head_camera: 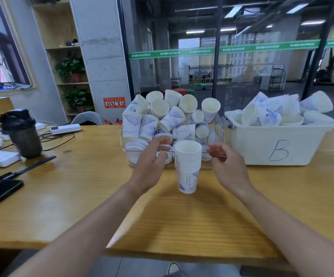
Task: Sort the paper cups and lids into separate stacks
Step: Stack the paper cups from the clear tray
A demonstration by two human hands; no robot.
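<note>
- Cups (187,166) stand nested on the table (82,196) between our hands.
- Our left hand (152,162) and right hand (227,166) flank the stack — fingers loose, holding nothing.

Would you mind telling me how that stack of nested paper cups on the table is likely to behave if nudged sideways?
The stack of cups probably tips easily: it is tall, and stands on one narrow cup base. Being thin paper, it is likely light, so it may slide on the smooth wooden table. Neither hand steadies it.
</note>
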